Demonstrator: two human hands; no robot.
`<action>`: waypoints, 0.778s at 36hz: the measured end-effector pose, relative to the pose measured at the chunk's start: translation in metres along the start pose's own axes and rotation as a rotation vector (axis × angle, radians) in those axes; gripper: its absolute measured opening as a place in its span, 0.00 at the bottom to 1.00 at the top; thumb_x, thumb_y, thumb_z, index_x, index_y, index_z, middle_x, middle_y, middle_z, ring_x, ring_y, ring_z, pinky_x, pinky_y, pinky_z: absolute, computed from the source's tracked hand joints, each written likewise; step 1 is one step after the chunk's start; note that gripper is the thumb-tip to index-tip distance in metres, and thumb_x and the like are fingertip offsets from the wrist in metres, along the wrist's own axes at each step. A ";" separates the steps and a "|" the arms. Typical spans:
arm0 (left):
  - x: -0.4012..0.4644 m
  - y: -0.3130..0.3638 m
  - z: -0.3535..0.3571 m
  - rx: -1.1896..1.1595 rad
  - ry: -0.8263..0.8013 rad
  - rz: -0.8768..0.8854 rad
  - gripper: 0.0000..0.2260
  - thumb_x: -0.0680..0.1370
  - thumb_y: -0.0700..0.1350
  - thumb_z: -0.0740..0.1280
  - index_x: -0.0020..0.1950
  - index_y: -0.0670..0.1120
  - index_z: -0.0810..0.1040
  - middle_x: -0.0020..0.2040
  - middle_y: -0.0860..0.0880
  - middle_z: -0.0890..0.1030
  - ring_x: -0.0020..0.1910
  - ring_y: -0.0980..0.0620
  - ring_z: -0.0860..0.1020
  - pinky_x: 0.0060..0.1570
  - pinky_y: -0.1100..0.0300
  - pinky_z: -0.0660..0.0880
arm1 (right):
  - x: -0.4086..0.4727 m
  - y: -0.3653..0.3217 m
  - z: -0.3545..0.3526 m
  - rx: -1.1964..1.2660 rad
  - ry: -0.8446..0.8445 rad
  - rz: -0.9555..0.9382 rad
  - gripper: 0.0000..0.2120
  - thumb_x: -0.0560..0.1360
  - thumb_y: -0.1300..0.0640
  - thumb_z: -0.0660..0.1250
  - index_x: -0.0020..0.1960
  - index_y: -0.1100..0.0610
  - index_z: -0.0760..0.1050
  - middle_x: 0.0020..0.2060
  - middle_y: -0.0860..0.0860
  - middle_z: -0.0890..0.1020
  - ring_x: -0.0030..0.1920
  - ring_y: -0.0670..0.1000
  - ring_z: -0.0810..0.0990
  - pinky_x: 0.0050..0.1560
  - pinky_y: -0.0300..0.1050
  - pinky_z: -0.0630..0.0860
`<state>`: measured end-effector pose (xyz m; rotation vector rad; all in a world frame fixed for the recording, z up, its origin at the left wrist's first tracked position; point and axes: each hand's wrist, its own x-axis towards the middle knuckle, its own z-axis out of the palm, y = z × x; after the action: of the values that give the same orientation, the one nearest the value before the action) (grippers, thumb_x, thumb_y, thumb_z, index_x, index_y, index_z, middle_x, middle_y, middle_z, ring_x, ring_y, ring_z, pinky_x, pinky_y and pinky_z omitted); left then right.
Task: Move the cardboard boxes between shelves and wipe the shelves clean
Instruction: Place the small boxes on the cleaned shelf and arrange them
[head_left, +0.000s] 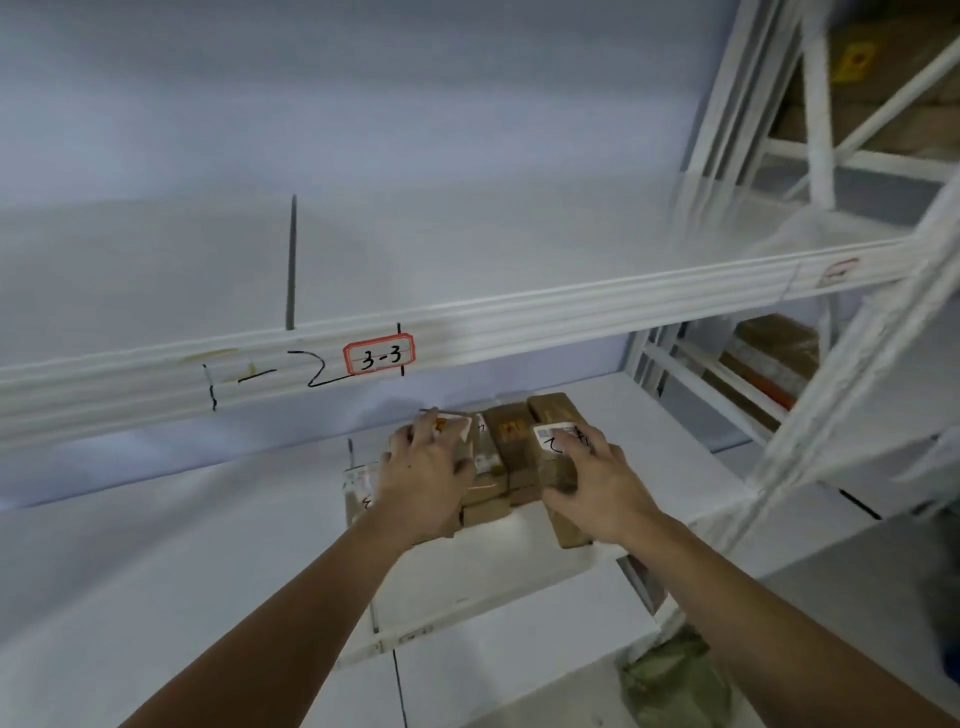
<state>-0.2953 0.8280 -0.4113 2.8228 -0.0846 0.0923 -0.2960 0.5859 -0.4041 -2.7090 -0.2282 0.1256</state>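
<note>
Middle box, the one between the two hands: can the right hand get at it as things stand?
Probably yes. The right hand lies on the right box, directly beside the middle box, whose top is uncovered. The left hand sits on the left box, clear of it. The beam above is out of the way.

A storeroom or small warehouse, probably: white metal shelving (519, 322) with braced uprights, a handwritten bin label (379, 354) reading 3-3 on the beam, and brown cardboard boxes (511, 447) stacked on shelves.
</note>
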 end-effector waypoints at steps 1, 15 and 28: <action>-0.003 0.012 0.002 -0.004 -0.024 0.015 0.25 0.82 0.58 0.60 0.79 0.60 0.61 0.81 0.50 0.56 0.75 0.39 0.60 0.70 0.38 0.67 | -0.009 0.009 -0.005 -0.001 -0.002 0.010 0.36 0.74 0.40 0.67 0.79 0.44 0.60 0.79 0.44 0.53 0.74 0.57 0.61 0.70 0.53 0.70; -0.058 0.255 0.048 -0.036 -0.169 0.285 0.24 0.83 0.56 0.58 0.80 0.61 0.60 0.82 0.53 0.55 0.75 0.40 0.60 0.73 0.47 0.63 | -0.178 0.187 -0.103 -0.034 0.095 0.231 0.36 0.76 0.39 0.66 0.80 0.46 0.59 0.79 0.46 0.57 0.72 0.58 0.65 0.71 0.50 0.67; -0.082 0.446 0.128 -0.068 -0.279 0.553 0.25 0.83 0.57 0.58 0.80 0.61 0.61 0.81 0.54 0.54 0.74 0.43 0.61 0.72 0.45 0.65 | -0.304 0.339 -0.169 -0.031 0.129 0.490 0.35 0.79 0.41 0.66 0.80 0.49 0.58 0.80 0.49 0.56 0.75 0.58 0.63 0.73 0.50 0.64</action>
<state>-0.4003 0.3693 -0.4008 2.6427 -0.9074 -0.1783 -0.5267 0.1595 -0.3739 -2.7346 0.4781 0.0866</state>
